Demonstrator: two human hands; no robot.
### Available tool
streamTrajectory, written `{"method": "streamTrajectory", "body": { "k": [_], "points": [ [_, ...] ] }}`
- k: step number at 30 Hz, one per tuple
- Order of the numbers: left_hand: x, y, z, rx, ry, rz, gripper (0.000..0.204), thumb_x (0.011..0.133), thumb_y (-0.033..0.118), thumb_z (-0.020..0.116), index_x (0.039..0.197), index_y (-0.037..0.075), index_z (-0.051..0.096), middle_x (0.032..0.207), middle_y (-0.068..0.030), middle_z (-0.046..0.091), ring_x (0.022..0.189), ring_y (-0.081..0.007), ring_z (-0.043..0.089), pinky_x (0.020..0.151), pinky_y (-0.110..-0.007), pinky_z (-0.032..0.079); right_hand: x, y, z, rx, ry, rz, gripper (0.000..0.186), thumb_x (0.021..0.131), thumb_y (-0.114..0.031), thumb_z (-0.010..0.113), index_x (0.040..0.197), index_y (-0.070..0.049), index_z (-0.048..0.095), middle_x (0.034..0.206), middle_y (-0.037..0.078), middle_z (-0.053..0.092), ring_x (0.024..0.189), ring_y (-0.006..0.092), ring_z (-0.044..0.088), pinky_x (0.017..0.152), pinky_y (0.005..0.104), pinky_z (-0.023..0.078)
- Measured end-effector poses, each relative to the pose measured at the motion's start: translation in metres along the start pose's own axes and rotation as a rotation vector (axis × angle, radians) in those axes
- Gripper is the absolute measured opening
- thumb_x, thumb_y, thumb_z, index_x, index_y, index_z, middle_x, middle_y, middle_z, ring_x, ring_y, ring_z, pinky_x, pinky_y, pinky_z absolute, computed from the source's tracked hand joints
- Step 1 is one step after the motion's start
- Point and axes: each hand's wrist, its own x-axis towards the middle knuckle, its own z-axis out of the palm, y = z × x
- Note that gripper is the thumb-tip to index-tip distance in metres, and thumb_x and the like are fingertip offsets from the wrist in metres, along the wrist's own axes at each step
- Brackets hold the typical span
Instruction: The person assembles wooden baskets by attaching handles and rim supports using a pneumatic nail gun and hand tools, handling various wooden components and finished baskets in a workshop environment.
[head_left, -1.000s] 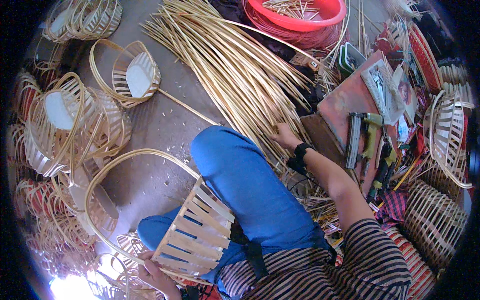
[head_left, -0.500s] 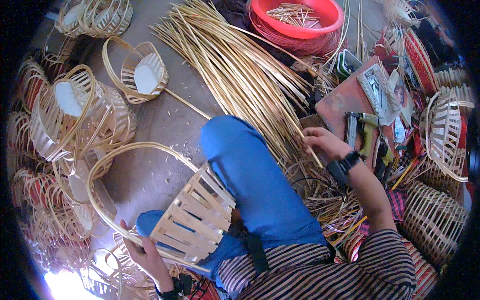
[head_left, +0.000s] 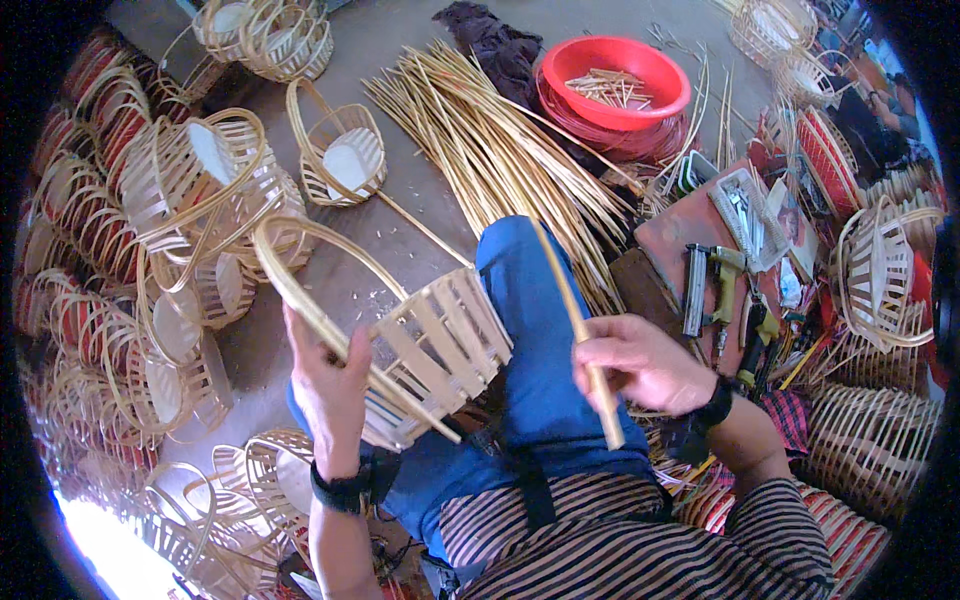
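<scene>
My left hand grips a woven bamboo basket by the base of its tall hoop handle. The basket lies tilted on its side over my lap, its slatted wall facing up. In my right hand, closed above my right thigh, is a bamboo strip. Its thick near end sticks out below my fingers, and the far end runs up toward a bundle of bamboo strips on the floor. The basket's inside is mostly hidden from view.
Finished-looking baskets are heaped at the left. A single basket stands ahead on the floor. A red basin holds short sticks. On the right, a reddish board carries a tray of staples and a staple gun.
My right hand has drawn a bamboo strip from the bundle toward my lap. My left hand and the basket have shifted up and right in the picture, as the whole view has moved.
</scene>
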Motion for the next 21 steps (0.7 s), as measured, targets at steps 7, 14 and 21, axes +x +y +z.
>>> {"method": "streamTrajectory", "body": {
  "k": [7, 14, 21],
  "points": [
    [0.012, 0.011, 0.014, 0.058, -0.083, -0.010, 0.073, 0.068, 0.027, 0.059, 0.125, 0.005, 0.020, 0.061, -0.0116, 0.057, 0.055, -0.0238, 0.057, 0.049, -0.032, 0.043, 0.003, 0.034, 0.115, 0.049, -0.662, 0.136, 0.013, 0.081, -0.013, 0.048, 0.080, -0.001, 0.042, 0.072, 0.009, 0.056, 0.064, 0.0135, 0.058, 0.051, 0.0200, 0.047],
    [-0.004, 0.008, 0.024, 0.061, -0.057, 0.050, 0.077, 0.068, 0.022, 0.059, 0.125, 0.003, 0.011, 0.081, -0.0190, 0.055, 0.066, -0.0296, 0.057, 0.054, -0.034, 0.045, 0.059, 0.033, 0.078, -0.977, -0.238, -0.431, 0.017, 0.076, -0.017, 0.053, 0.075, 0.000, 0.048, 0.064, 0.011, 0.054, 0.059, 0.0196, 0.054, 0.050, 0.0273, 0.042],
    [-0.001, -0.012, 0.032, -0.126, -0.096, 0.364, 0.034, 0.078, 0.011, 0.049, 0.112, 0.014, 0.046, 0.090, -0.0092, 0.051, 0.072, -0.0207, 0.054, 0.061, -0.029, 0.044, 0.063, 0.051, 0.054, -1.281, 0.040, -0.649, 0.017, 0.071, -0.018, 0.057, 0.071, -0.002, 0.053, 0.058, 0.015, 0.053, 0.055, 0.0311, 0.053, 0.049, 0.0355, 0.041]
  ]
}}
